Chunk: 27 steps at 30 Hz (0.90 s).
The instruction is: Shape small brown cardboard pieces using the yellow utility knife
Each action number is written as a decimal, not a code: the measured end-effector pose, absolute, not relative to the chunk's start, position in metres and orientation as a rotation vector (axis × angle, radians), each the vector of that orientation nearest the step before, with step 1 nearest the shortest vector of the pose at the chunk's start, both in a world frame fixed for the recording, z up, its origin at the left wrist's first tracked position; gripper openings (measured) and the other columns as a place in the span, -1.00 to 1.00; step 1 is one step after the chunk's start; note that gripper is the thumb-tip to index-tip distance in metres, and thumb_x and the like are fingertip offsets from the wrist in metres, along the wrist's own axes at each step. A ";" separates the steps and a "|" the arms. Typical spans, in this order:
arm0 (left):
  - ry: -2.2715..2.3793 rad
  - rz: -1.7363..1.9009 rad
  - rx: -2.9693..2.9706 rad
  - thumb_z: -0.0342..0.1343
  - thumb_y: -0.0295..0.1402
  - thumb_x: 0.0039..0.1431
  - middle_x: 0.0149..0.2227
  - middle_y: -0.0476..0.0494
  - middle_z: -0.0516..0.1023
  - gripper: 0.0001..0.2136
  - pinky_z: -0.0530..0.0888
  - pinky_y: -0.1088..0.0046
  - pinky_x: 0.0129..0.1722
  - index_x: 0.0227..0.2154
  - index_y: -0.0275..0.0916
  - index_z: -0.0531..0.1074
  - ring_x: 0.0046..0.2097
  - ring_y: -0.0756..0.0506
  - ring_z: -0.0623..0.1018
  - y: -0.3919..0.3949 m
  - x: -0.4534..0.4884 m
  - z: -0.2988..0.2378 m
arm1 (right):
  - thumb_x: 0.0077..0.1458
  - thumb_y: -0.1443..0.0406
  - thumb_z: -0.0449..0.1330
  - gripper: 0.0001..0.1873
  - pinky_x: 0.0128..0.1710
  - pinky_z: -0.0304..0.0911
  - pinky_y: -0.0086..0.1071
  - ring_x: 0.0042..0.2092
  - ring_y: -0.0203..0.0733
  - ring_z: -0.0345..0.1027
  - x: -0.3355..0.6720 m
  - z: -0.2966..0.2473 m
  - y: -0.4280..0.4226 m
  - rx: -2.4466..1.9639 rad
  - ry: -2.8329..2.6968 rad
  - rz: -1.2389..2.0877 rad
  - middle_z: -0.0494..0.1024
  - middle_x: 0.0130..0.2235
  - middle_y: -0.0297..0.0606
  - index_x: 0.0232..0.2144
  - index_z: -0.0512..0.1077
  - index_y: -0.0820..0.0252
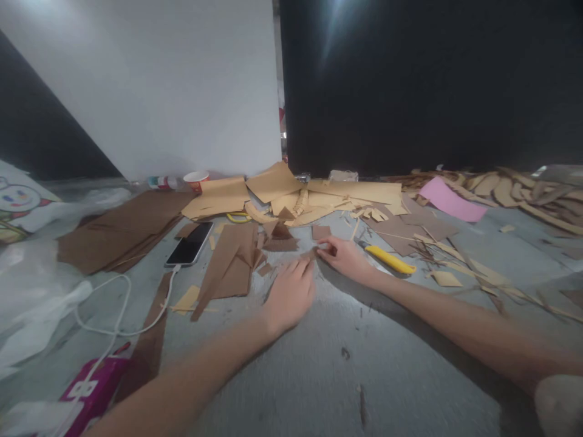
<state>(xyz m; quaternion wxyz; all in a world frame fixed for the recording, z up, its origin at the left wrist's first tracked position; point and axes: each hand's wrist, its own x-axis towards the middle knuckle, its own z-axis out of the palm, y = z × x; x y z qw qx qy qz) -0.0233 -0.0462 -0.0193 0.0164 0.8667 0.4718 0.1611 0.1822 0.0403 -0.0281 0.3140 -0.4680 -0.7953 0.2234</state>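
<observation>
A small piece of brown paper (311,252) lies between my two hands at the middle of the table. My left hand (291,293) reaches in from the lower left, palm down, with its bent fingers closed at the paper's near left edge; its thumb is mostly hidden. From the right, my right hand (345,258) pinches the same piece between thumb and forefinger. Just behind the hands is a small brown paper square (321,232). A yellow utility knife (390,259) lies right of my right hand. Folded brown paper (232,261) lies left of my left hand.
A phone (190,244) on a white cable lies left, with a purple box-like object (98,391) nearer. Brown sheets (132,227), tan paper (223,197) and a paper cup (195,180) are behind. Paper strips (473,267) and a pink sheet (452,199) lie right. Upright panels stand behind.
</observation>
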 end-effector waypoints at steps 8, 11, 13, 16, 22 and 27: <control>1.447 0.516 2.663 -0.06 -0.46 0.39 0.16 -0.36 0.49 -0.56 0.45 -0.03 0.17 0.29 -0.29 0.35 0.20 -0.35 0.44 -0.046 -0.026 -0.017 | 0.34 0.16 0.23 -0.69 -0.31 0.22 -0.33 -0.37 -0.16 0.43 0.186 -0.028 0.040 -1.193 -2.209 0.511 0.60 -0.38 -0.28 0.03 0.60 0.14; 1.439 0.523 2.676 -0.06 -0.48 0.39 0.11 -0.35 0.50 -0.60 0.46 0.00 0.18 0.23 -0.29 0.39 0.20 -0.34 0.44 -0.046 -0.025 -0.016 | 0.34 0.16 0.23 -0.70 -0.32 0.22 -0.34 -0.37 -0.17 0.40 0.186 -0.028 0.040 -1.172 -2.180 0.522 0.57 -0.38 -0.30 0.02 0.60 0.13; 1.445 0.514 2.686 -0.06 -0.49 0.39 0.05 -0.35 0.51 -0.66 0.47 0.02 0.17 0.15 -0.32 0.43 0.18 -0.34 0.45 -0.047 -0.024 -0.014 | 0.35 0.17 0.23 -0.74 -0.31 0.21 -0.35 -0.34 -0.17 0.40 0.185 -0.029 0.039 -1.136 -2.187 0.513 0.57 -0.35 -0.28 -0.02 0.61 0.12; 1.441 0.544 2.669 -0.07 -0.50 0.39 -0.02 -0.34 0.51 -0.71 0.49 0.03 0.15 0.05 -0.30 0.47 0.13 -0.32 0.49 -0.047 -0.023 -0.014 | 0.35 0.22 0.24 -0.79 -0.22 0.21 -0.31 -0.29 -0.15 0.43 0.184 -0.030 0.039 -1.100 -2.242 0.439 0.59 -0.30 -0.26 -0.05 0.61 0.11; 1.393 0.646 2.597 -0.09 -0.50 0.40 0.11 -0.35 0.50 -0.67 0.50 0.06 0.20 0.11 -0.27 0.44 0.20 -0.29 0.51 -0.046 -0.025 -0.019 | 0.34 0.24 0.28 -0.83 -0.09 0.14 -0.23 -0.29 -0.17 0.45 0.183 -0.032 0.039 -1.109 -2.293 0.323 0.58 -0.33 -0.32 -0.06 0.61 0.08; 1.363 0.692 2.623 -0.08 -0.48 0.40 0.28 -0.39 0.46 -0.62 0.39 0.00 0.35 0.20 -0.31 0.42 0.35 -0.30 0.42 -0.043 -0.025 -0.024 | 0.34 0.25 0.27 -0.81 -0.05 0.11 -0.20 -0.28 -0.17 0.45 0.183 -0.035 0.039 -1.106 -2.272 0.298 0.60 -0.31 -0.30 -0.03 0.60 0.08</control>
